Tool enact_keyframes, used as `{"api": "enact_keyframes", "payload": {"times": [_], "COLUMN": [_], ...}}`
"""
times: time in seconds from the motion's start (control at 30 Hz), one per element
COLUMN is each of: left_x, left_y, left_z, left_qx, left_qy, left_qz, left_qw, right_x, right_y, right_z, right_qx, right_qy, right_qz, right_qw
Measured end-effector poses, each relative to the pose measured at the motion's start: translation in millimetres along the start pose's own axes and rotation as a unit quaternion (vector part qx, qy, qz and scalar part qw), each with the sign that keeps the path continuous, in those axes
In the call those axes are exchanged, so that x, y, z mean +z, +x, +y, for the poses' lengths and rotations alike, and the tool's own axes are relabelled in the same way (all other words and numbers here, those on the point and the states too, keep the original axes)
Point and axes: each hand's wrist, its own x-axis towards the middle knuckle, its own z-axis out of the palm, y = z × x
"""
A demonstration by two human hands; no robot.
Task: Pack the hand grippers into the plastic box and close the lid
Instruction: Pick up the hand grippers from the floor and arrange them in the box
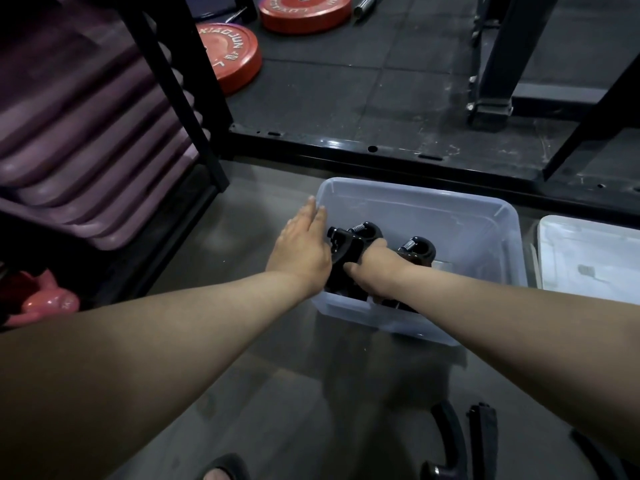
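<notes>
A clear plastic box (460, 216) stands open on the grey floor. My right hand (375, 268) reaches into it and grips a black hand gripper (349, 237) with a steel spring, just above the box's left part. A second black hand gripper (417, 249) stands inside the box to its right. My left hand (303, 244) rests with straight fingers on the box's left rim. The white lid (588, 258) lies flat to the right of the box. Another hand gripper (453, 441) lies on the floor near the bottom edge.
A black rack (180, 84) with purple mats (79, 140) stands at the left, a pink kettlebell (45, 301) below it. Two red weight plates (232, 53) lie on the dark rubber floor beyond a black frame rail (381, 157). A sandalled foot (221, 471) shows at the bottom.
</notes>
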Motion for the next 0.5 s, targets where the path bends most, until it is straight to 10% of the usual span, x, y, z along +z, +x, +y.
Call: {"api": "enact_keyframes", "payload": {"times": [0.5], "left_x": [0.0], "left_y": [-0.6], "left_z": [-0.3], "left_qx": [-0.004], "left_qy": [-0.006], "left_qz": [0.001], "left_qw": [1.0], "right_x": [5.3], "right_y": [8.5], "right_z": [10.9], "right_qx": [0.014], "right_qy": [0.047], "right_qz": [-0.065], "right_qw": [0.997]}}
